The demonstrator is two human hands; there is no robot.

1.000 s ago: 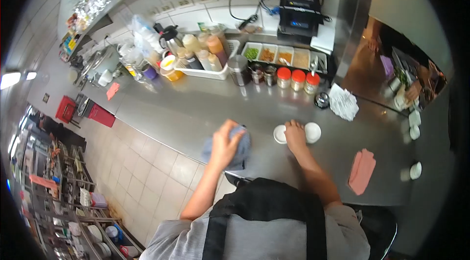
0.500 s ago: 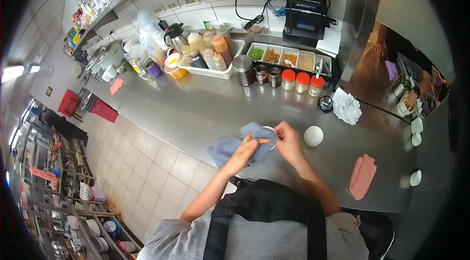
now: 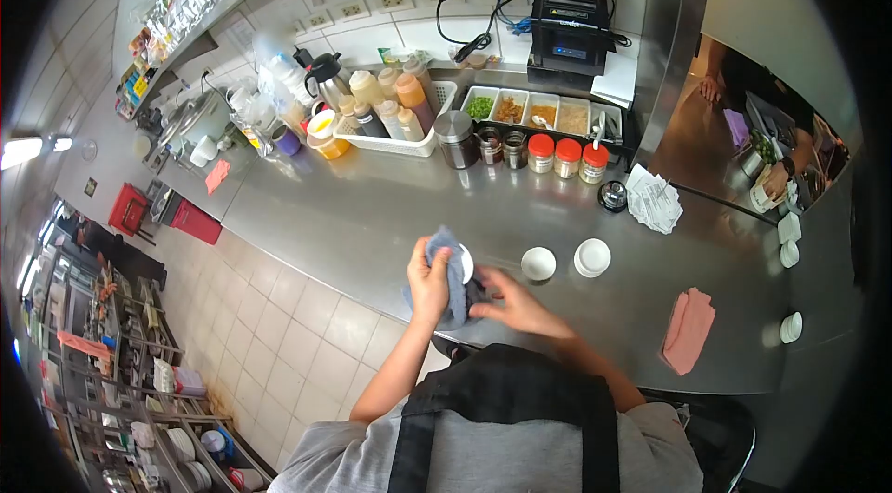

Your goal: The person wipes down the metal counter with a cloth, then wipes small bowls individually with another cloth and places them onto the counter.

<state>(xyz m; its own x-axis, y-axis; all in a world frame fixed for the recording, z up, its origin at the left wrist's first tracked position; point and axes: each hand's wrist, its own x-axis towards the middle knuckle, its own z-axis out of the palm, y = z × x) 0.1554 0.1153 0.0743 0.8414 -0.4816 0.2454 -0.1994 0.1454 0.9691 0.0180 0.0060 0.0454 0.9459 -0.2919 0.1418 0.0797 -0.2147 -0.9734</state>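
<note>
My left hand [image 3: 428,284] is wrapped round a blue-grey cloth [image 3: 454,294] and a small white bowl [image 3: 466,262], whose rim shows beside the thumb. Opposite it, my right hand [image 3: 518,305] has its thumb and fingers on a dark fold of the same cloth; its fingertips are slightly blurred. Both hands are over the front edge of the steel counter [image 3: 372,228]. Just to the right stands a small white bowl [image 3: 538,263]. Beside that is another white bowl [image 3: 592,257], with a second rim showing under it.
A folded pink cloth [image 3: 688,330] lies at the right. Behind are a call bell [image 3: 613,196], crumpled paper slips [image 3: 653,199], red-lidded jars [image 3: 567,158], a topping tray [image 3: 544,110], a basket of squeeze bottles [image 3: 395,144] and a printer [image 3: 569,28]. Another person's hand [image 3: 776,182] shows through the opening.
A white bowl now stands left of the one on the counter, which now shows a second rim. My left hand has turned upright with the cloth; my right hand has moved left and lower.
</note>
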